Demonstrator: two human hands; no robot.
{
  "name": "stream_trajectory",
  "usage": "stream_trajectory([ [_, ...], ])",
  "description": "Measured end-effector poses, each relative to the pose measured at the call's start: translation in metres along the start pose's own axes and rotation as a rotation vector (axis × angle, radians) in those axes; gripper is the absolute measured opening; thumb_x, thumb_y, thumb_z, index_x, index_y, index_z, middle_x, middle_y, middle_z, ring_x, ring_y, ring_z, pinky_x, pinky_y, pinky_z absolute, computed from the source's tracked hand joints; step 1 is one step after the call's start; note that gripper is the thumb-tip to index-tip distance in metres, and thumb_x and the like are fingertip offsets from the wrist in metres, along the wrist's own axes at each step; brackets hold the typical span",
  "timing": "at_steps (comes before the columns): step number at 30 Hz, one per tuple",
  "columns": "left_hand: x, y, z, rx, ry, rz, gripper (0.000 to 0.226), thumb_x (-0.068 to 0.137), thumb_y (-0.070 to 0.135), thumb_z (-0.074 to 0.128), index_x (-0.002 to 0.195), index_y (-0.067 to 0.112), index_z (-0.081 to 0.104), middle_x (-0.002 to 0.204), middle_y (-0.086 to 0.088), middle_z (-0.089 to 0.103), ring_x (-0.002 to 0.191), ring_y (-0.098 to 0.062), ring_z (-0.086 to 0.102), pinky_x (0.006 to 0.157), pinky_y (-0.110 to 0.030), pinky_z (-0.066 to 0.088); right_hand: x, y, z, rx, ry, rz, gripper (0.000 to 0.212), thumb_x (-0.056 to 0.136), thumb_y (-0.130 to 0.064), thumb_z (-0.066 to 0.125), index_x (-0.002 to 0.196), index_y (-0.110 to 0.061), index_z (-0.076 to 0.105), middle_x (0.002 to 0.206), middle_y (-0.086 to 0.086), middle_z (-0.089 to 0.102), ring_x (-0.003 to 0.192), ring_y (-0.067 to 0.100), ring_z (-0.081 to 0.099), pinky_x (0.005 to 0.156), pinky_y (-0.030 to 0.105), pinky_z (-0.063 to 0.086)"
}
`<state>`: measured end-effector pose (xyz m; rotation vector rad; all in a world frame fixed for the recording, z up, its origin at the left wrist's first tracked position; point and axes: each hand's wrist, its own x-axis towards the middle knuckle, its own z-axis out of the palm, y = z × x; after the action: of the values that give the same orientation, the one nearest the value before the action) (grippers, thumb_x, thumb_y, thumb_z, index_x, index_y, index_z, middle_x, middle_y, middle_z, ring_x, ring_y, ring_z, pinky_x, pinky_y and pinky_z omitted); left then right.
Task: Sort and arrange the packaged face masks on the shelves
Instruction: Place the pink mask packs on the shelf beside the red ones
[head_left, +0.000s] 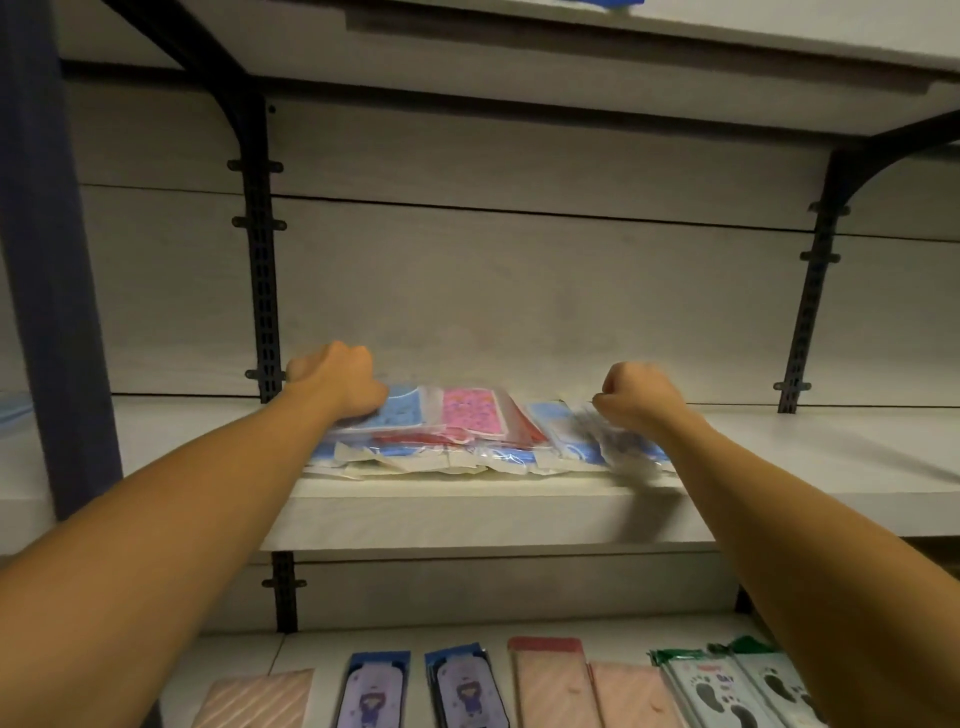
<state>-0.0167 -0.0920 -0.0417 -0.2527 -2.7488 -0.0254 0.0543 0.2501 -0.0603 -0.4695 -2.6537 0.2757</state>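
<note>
A loose pile of packaged face masks (467, 436) in clear wrappers, blue and pink, lies on the middle shelf (467, 512). My left hand (337, 382) rests on the pile's left end, fingers curled down onto a blue pack (400, 415). My right hand (641, 397) is at the pile's right end, fingers curled, pinching the edge of a clear-wrapped blue pack (613, 441) that looks blurred. A pink patterned pack (474, 413) lies on top between the hands.
The lower shelf (311, 649) holds rows of packs: pink striped (254, 699), blue with a cartoon figure (371, 691), peach (550, 686), and green with footprints (722, 691). Black brackets (260, 291) stand on the back wall. An upper shelf (571, 47) hangs overhead.
</note>
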Motion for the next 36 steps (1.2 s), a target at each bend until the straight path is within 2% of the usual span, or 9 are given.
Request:
stream_trajectory([
  [3,0.003,-0.004,-0.002,-0.072,-0.122,-0.135,0.037,0.086,0.054,0.062,0.098,0.019,0.059,0.103,-0.004,0.062,0.091,-0.027,0.06,0.073,-0.033,0.047,0.009,-0.023,0.007,0.033,-0.078,-0.068,0.024,0.089,-0.033,0.061,0.093,-0.011,0.071,0.09,0.009,0.072,0.08,0.026,0.066,0.072,0.035,0.058],
  [8,0.006,-0.01,-0.009,-0.206,-0.285,-0.22,0.047,0.09,0.056,0.066,0.082,0.01,0.069,0.074,-0.006,0.066,0.069,-0.024,0.063,0.066,-0.03,0.049,0.017,-0.052,0.025,0.126,-0.245,-0.101,0.049,0.086,-0.058,0.069,0.096,-0.01,0.074,0.094,0.008,0.073,0.085,0.024,0.067,0.086,0.041,0.059],
  [12,0.005,-0.017,-0.014,-0.345,-0.309,-0.29,0.05,0.088,0.039,0.077,0.115,-0.001,0.068,0.116,-0.019,0.07,0.111,-0.035,0.067,0.082,-0.037,0.052,0.019,-0.065,0.034,0.158,-0.351,-0.098,0.047,0.085,-0.055,0.07,0.096,-0.01,0.075,0.094,0.008,0.074,0.083,0.022,0.068,0.081,0.037,0.058],
  [14,0.002,-0.02,-0.017,-0.428,-0.309,-0.318,0.053,0.084,0.031,0.082,0.116,-0.007,0.066,0.121,-0.022,0.068,0.113,-0.037,0.066,0.087,-0.041,0.053,0.019,-0.069,0.033,0.192,-0.362,-0.094,0.047,0.086,-0.055,0.071,0.095,-0.009,0.074,0.092,0.009,0.073,0.078,0.023,0.067,0.078,0.036,0.057],
  [18,0.0,-0.027,-0.02,-0.68,-0.274,-0.372,0.032,0.081,0.01,0.084,0.084,-0.001,0.053,0.094,-0.021,0.061,0.087,-0.033,0.06,0.083,-0.043,0.052,0.022,-0.076,0.033,0.289,-0.32,-0.067,0.052,0.09,-0.056,0.066,0.103,-0.006,0.071,0.1,0.012,0.069,0.089,0.028,0.064,0.077,0.037,0.053],
  [21,-0.003,-0.029,-0.021,-0.84,-0.273,-0.44,0.027,0.084,0.001,0.079,0.081,0.0,0.052,0.084,-0.018,0.059,0.085,-0.031,0.058,0.094,-0.049,0.054,0.024,-0.082,0.036,0.386,-0.259,-0.051,0.065,0.089,-0.063,0.064,0.115,-0.004,0.068,0.113,0.013,0.066,0.098,0.029,0.06,0.083,0.037,0.05],
  [24,-0.006,-0.03,-0.023,-0.926,-0.286,-0.481,0.022,0.09,0.0,0.072,0.077,0.003,0.055,0.075,-0.012,0.055,0.077,-0.025,0.055,0.082,-0.04,0.05,0.021,-0.095,0.034,0.412,-0.315,-0.041,0.073,0.081,-0.068,0.069,0.113,-0.003,0.066,0.109,0.012,0.065,0.093,0.028,0.059,0.078,0.033,0.045],
  [30,-0.016,-0.034,-0.023,-1.067,-0.221,-0.563,0.018,0.097,0.0,0.053,0.081,0.004,0.058,0.066,-0.008,0.058,0.052,-0.017,0.055,0.051,-0.026,0.049,0.018,-0.113,0.03,0.373,-0.383,0.035,0.034,0.083,-0.031,0.083,0.08,-0.006,0.059,0.074,0.012,0.065,0.053,0.021,0.056,0.048,0.023,0.042],
  [36,-0.037,-0.038,-0.028,-1.152,-0.045,-0.577,0.027,0.091,-0.005,0.057,0.115,0.003,0.05,0.079,-0.013,0.059,0.07,-0.021,0.059,0.064,-0.033,0.052,0.026,-0.114,0.022,0.581,-0.294,0.016,0.022,0.085,-0.01,0.075,0.097,0.006,0.066,0.089,0.017,0.07,0.073,0.029,0.061,0.066,0.036,0.047],
])
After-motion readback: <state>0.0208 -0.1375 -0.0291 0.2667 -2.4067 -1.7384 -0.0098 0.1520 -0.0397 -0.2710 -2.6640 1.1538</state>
